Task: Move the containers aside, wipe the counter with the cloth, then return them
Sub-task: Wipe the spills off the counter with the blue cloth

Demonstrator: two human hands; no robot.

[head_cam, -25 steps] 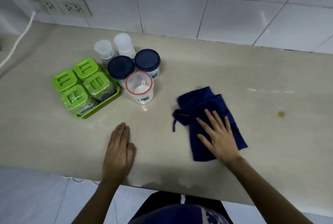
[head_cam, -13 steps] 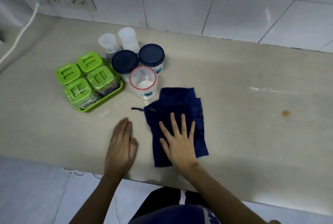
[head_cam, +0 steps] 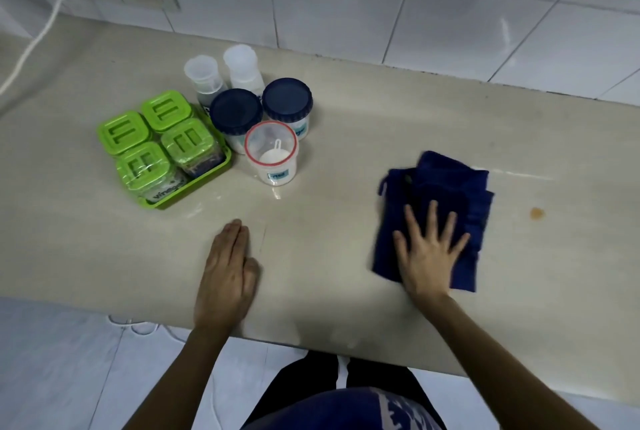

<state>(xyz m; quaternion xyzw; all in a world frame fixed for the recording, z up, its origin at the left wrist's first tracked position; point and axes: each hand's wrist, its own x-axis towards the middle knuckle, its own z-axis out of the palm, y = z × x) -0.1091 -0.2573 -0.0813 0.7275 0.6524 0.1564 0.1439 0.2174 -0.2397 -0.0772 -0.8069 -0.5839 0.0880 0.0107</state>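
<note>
Right hand (head_cam: 427, 249) flat, fingers spread, pressing a crumpled dark blue cloth (head_cam: 446, 187) onto the beige desk (head_cam: 346, 239). Left hand (head_cam: 227, 274) palm-down on bare desk, well left of the cloth. Beyond the left hand: green-lidded containers in a green tray (head_cam: 194, 187), blue-lidded jars (head_cam: 236, 112).

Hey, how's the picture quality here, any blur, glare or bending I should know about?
Head view: the right hand and blue cloth are motion-smeared, while the left hand and green-lidded containers look sharp; wide-angle bending curves the counter edge and wall tiles; soft glare streaks the tiles.
</note>
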